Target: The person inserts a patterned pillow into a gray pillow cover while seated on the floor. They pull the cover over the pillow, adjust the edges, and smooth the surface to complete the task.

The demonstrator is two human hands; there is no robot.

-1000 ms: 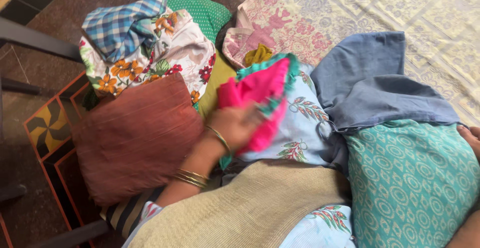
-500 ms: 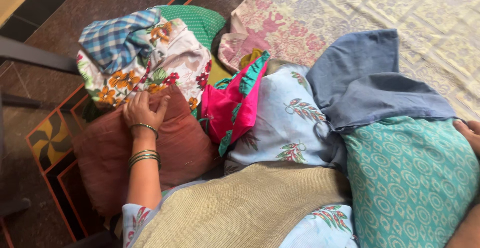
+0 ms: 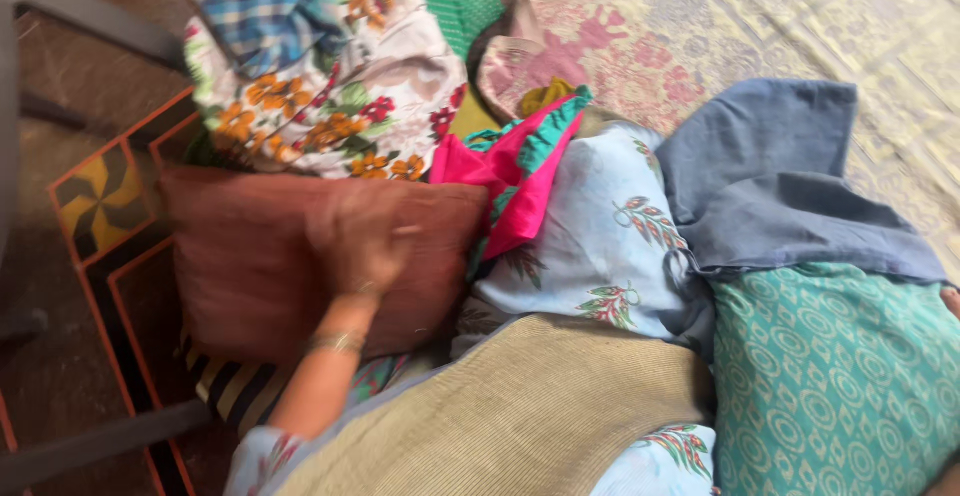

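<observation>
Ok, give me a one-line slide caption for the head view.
Left hand pressing on a rust-brown fabric cushion beside a floral cloth bundle and a pink-and-teal garment.

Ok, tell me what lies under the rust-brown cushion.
A black and cream striped cloth pokes out below the rust-brown cushion, over the patterned floor. The left hand rests on the cushion. How far the cloth runs beneath is hidden.
</observation>
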